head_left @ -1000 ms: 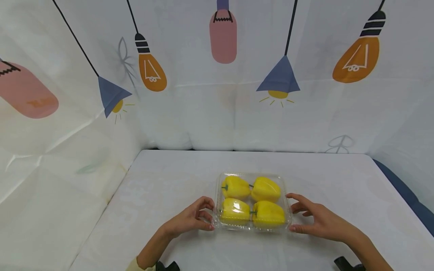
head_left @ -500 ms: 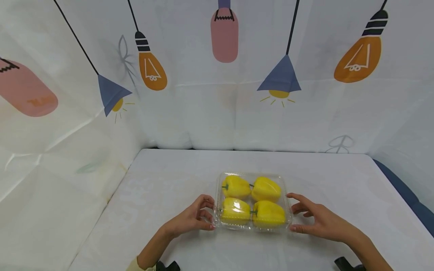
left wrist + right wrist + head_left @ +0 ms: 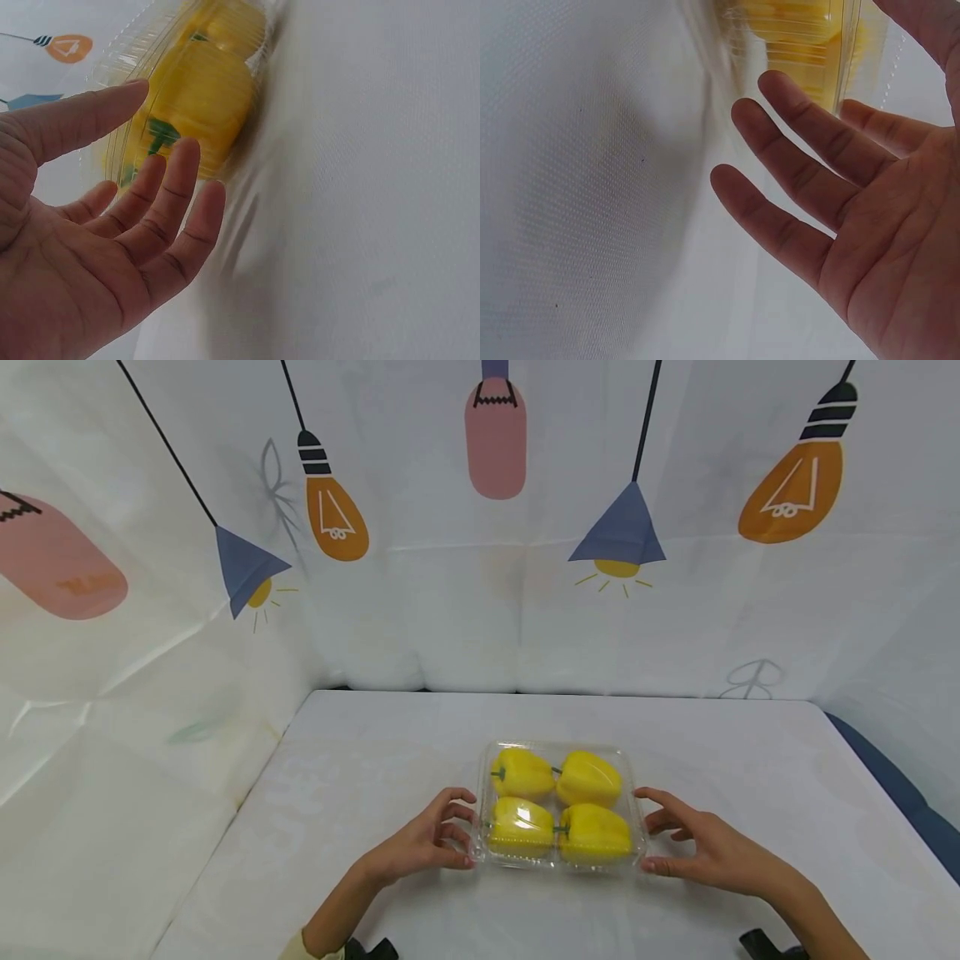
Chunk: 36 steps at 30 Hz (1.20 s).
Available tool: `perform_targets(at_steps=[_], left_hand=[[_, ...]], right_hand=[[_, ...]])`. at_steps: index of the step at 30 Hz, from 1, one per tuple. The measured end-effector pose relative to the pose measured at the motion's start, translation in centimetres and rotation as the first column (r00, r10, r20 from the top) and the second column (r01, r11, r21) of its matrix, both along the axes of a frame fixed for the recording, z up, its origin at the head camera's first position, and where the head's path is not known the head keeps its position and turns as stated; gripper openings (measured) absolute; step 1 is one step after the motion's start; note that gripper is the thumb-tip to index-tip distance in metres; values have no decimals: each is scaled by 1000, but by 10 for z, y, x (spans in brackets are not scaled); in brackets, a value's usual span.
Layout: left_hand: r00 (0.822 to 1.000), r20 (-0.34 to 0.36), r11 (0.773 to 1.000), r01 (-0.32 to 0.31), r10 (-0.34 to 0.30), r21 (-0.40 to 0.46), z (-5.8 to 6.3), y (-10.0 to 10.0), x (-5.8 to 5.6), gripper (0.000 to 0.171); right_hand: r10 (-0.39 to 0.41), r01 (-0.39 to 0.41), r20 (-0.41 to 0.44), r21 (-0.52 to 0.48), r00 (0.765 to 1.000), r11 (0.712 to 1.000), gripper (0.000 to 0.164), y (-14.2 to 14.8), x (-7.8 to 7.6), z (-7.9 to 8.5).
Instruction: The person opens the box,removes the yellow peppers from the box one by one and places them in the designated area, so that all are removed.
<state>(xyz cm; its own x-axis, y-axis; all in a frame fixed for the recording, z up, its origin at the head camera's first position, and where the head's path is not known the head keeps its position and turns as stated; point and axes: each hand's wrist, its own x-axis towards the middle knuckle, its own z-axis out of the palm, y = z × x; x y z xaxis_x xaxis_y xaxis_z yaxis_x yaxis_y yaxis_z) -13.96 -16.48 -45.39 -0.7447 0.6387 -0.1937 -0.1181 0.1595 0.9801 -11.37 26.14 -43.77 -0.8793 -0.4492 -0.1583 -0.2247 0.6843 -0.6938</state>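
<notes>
A clear plastic clamshell box lies closed on the white table, with several yellow bell peppers inside it in two rows. Green stems show on some of them. At the box's left side is my left hand, its fingers loosely bent and its thumb tip by the near left corner. My right hand is at the opposite side, thumb and index finger spread along that edge. Both wrist views show the palms facing the box and the fingers relaxed, not wrapped round it. Whether the fingertips touch the plastic I cannot tell.
The white table reaches back to a white cloth backdrop printed with lamps and bulbs. Another white sheet hangs along the left side. A dark blue object stands beyond the table's right edge.
The fingers of my left hand have lifted and straightened very slightly beside the box. My right hand and the box with the peppers stay where they were.
</notes>
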Motion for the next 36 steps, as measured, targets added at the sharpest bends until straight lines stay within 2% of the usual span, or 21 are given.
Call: perform_targets(at_steps=[6, 14, 23, 30, 36], left_hand=[[998, 65, 997, 1, -6, 73, -3, 0, 0, 72], [994, 106, 993, -28, 15, 118, -5, 1, 1, 67], [988, 145, 993, -66, 52, 94, 1, 4, 0, 58], [981, 173, 994, -99, 91, 39, 3, 5, -2, 48], [979, 169, 993, -118, 116, 2, 3, 6, -2, 43]], right_hand=[[0, 0, 8, -11, 1000, 1000, 82, 0, 1, 0], [-4, 5, 26, -9, 1000, 1000, 83, -2, 2, 1], [8, -8, 24, -21, 1000, 1000, 83, -2, 3, 1], [6, -6, 16, -24, 1000, 1000, 84, -2, 4, -1], [7, -6, 13, -37, 1000, 999, 84, -2, 5, -3]])
